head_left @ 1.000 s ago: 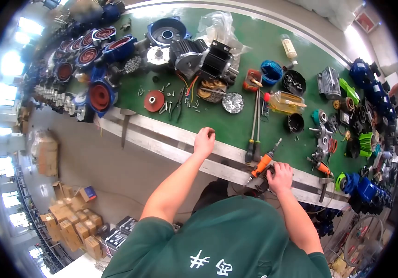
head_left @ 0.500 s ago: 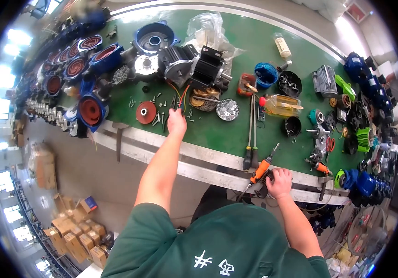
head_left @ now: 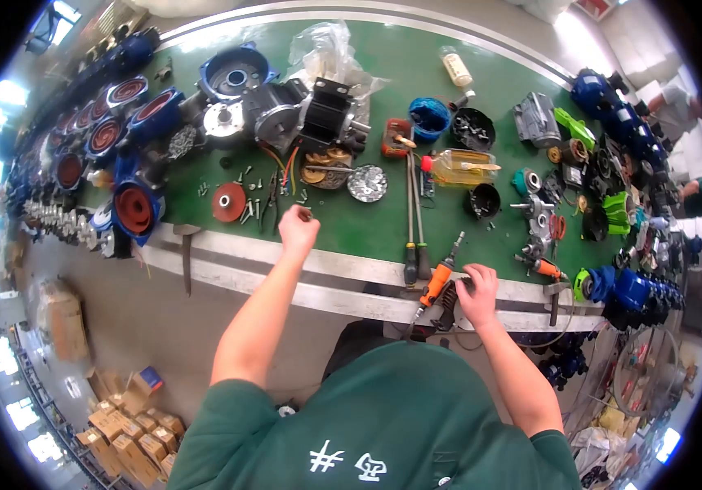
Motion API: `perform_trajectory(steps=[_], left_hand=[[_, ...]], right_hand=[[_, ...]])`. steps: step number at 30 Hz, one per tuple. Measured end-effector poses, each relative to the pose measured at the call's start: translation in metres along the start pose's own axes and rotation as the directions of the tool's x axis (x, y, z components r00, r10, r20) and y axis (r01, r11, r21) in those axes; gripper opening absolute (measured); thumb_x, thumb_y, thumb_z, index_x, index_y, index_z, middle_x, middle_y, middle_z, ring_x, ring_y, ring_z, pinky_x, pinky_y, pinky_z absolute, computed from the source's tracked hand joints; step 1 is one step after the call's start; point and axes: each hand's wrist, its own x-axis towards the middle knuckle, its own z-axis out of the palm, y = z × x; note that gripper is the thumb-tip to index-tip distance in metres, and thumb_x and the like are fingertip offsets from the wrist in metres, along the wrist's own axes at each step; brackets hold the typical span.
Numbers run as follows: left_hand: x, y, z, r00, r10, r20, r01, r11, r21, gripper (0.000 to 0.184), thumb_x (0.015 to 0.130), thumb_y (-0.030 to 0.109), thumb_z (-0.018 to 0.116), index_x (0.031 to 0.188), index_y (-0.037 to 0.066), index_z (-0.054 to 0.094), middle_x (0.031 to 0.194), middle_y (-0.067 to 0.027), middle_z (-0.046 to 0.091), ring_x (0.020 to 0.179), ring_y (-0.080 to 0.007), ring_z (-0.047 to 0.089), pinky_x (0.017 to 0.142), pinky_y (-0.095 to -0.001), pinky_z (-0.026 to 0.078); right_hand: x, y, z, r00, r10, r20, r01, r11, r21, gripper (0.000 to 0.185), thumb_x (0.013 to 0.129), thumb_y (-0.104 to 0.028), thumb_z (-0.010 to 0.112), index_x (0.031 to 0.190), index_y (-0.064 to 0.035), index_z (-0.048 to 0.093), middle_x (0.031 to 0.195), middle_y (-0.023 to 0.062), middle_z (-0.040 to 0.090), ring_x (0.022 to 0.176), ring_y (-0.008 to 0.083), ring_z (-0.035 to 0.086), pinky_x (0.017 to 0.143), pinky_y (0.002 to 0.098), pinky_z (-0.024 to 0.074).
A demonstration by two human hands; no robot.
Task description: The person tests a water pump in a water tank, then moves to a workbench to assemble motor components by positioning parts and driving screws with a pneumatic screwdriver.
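Observation:
My left hand (head_left: 298, 229) is over the front of the green bench, its fingers curled closed around something too small to make out. Beyond it lie black-handled pliers (head_left: 268, 208), loose screws (head_left: 252, 208) and a red disc (head_left: 231, 202). Coloured wires (head_left: 290, 167) hang from a black motor housing (head_left: 326, 114). A round dish of small metal parts (head_left: 367, 184) sits to the right of the wires. My right hand (head_left: 479, 296) is at the bench edge, fingers apart and holding nothing visible. Just left of it lies an orange power screwdriver (head_left: 438, 282).
Two long screwdrivers (head_left: 416, 237) lie near a bottle of yellow liquid (head_left: 463, 167) and a black bowl (head_left: 481, 201). Blue pump housings (head_left: 137, 211) crowd the left. Motor parts (head_left: 612, 208) fill the right end. Another person (head_left: 698, 196) stands at the far right.
My left hand has drawn back from the wires toward the bench's front edge. My right hand's fingers have lifted and spread a little. The view has shifted to the right.

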Motion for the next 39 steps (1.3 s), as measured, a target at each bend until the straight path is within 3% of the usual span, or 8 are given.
perform_trajectory(steps=[2, 5, 9, 14, 18, 26, 33, 39], left_hand=[[-0.045, 0.038, 0.014, 0.993, 0.051, 0.102, -0.028, 0.976, -0.216, 0.019, 0.073, 0.003, 0.069, 0.092, 0.001, 0.067, 0.079, -0.0071, 0.067, 0.069, -0.0139, 0.062, 0.069, -0.0273, 0.052], [-0.109, 0.105, 0.04, 0.951, 0.198, 0.236, -0.098, 0.921, -0.376, 0.018, 0.074, 0.0, 0.068, 0.092, -0.001, 0.066, 0.079, -0.0069, 0.066, 0.069, -0.0112, 0.061, 0.067, -0.0253, 0.052], [-0.163, 0.171, 0.053, 0.852, 0.401, 0.337, -0.22, 0.858, -0.465, 0.018, 0.076, 0.003, 0.071, 0.093, 0.0, 0.065, 0.087, -0.0078, 0.062, 0.073, -0.0137, 0.064, 0.068, -0.0279, 0.054], [-0.18, 0.195, 0.056, 0.78, 0.495, 0.382, -0.285, 0.825, -0.488, 0.016, 0.079, 0.002, 0.07, 0.093, 0.0, 0.064, 0.089, -0.0069, 0.064, 0.077, -0.0122, 0.063, 0.07, -0.0277, 0.053], [-0.19, 0.205, 0.062, 0.709, 0.308, 0.635, 0.176, 0.794, -0.581, 0.018, 0.083, 0.002, 0.071, 0.099, 0.001, 0.062, 0.094, -0.0066, 0.068, 0.084, -0.0117, 0.063, 0.076, -0.0275, 0.052], [-0.211, 0.203, 0.087, 0.607, 0.228, 0.761, 0.668, 0.372, -0.645, 0.017, 0.089, -0.002, 0.067, 0.101, 0.005, 0.056, 0.094, -0.0054, 0.063, 0.087, -0.0188, 0.066, 0.08, -0.0311, 0.057], [-0.225, 0.185, 0.114, 0.695, 0.054, 0.717, 0.576, 0.555, -0.6, 0.016, 0.093, 0.0, 0.064, 0.105, 0.004, 0.053, 0.1, -0.0057, 0.062, 0.089, -0.0158, 0.064, 0.078, -0.0295, 0.057], [-0.238, 0.149, 0.165, 0.828, 0.188, 0.528, 0.058, 0.909, -0.414, 0.013, 0.093, 0.003, 0.067, 0.103, 0.002, 0.059, 0.087, -0.0035, 0.066, 0.079, -0.0113, 0.063, 0.073, -0.0257, 0.052]], right_hand=[[0.006, -0.014, 0.001, 0.983, 0.164, 0.077, -0.18, 0.939, 0.293, 0.033, 0.082, -0.01, 0.071, 0.114, -0.0014, 0.066, 0.105, 0.0103, 0.066, 0.096, 0.0247, 0.064, 0.086, 0.0352, 0.0516], [0.035, -0.06, -0.002, 0.775, 0.432, 0.461, -0.625, 0.413, 0.663, 0.035, 0.091, -0.011, 0.07, 0.122, 0.0046, 0.063, 0.102, 0.0082, 0.07, 0.087, 0.016, 0.066, 0.08, 0.0292, 0.0543], [0.043, -0.071, -0.008, 0.735, 0.375, 0.565, -0.622, 0.043, 0.781, 0.032, 0.093, -0.012, 0.069, 0.119, 0.0064, 0.065, 0.104, 0.0112, 0.071, 0.089, 0.0176, 0.07, 0.08, 0.0311, 0.0573], [0.028, -0.06, -0.033, 0.755, 0.403, 0.517, -0.575, 0.03, 0.817, 0.022, 0.093, -0.013, 0.07, 0.108, 0.0039, 0.069, 0.098, 0.0097, 0.071, 0.087, 0.0179, 0.07, 0.081, 0.0316, 0.0577], [0.012, -0.042, -0.044, 0.772, 0.401, 0.494, -0.537, -0.005, 0.844, 0.018, 0.094, -0.014, 0.069, 0.105, 0.0006, 0.068, 0.094, 0.0086, 0.071, 0.085, 0.0177, 0.071, 0.082, 0.0332, 0.0584], [-0.014, -0.009, -0.077, 0.832, 0.318, 0.454, -0.404, -0.211, 0.89, 0.014, 0.1, -0.013, 0.06, 0.102, 0.0003, 0.063, 0.105, 0.015, 0.07, 0.087, 0.0241, 0.072, 0.083, 0.0391, 0.0604], [-0.069, 0.06, -0.084, 0.753, 0.446, 0.483, -0.521, -0.044, 0.852, 0.023, 0.093, -0.006, 0.067, 0.113, 0.0056, 0.063, 0.103, 0.0147, 0.071, 0.087, 0.0211, 0.071, 0.081, 0.0351, 0.0606], [-0.117, 0.089, -0.083, 0.642, 0.524, 0.56, -0.659, 0.003, 0.752, 0.026, 0.093, -0.005, 0.067, 0.115, 0.008, 0.062, 0.095, 0.0127, 0.071, 0.081, 0.0174, 0.07, 0.074, 0.0318, 0.0598]])
